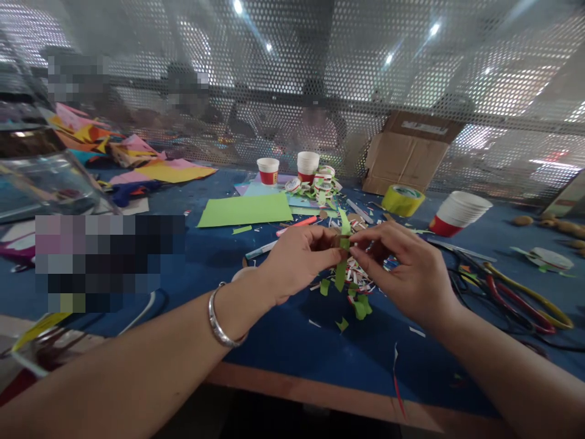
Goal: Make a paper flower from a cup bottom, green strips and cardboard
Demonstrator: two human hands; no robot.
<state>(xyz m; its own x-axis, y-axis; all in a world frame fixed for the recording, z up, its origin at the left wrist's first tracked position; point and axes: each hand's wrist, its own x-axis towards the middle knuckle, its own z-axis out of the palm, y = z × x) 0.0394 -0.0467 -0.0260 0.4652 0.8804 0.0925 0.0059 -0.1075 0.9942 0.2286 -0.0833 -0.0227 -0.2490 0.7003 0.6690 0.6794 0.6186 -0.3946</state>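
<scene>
Pinched between both hands over the blue table is a narrow green paper strip (340,274), standing roughly upright with its top end above my fingers. My left hand (304,259), with a silver bangle at the wrist, grips it from the left between thumb and fingers. From the right, my right hand (402,262) has its thumb and fingertips closed at the same strip. A small brown piece shows at the fingertips, mostly hidden. Beneath lies a heap of paper scraps (361,277), white, red and green. Green sheets (247,210) lie beyond my left hand.
Paper cups (267,171) and a stacked group of cups (461,213) stand behind. Yellow tape (403,201) sits before a cardboard box (406,155). Yellow-and-red handled scissors (530,299) and black cables lie right. Coloured paper (173,172) is at back left; perforated metal panel (274,73) rises behind.
</scene>
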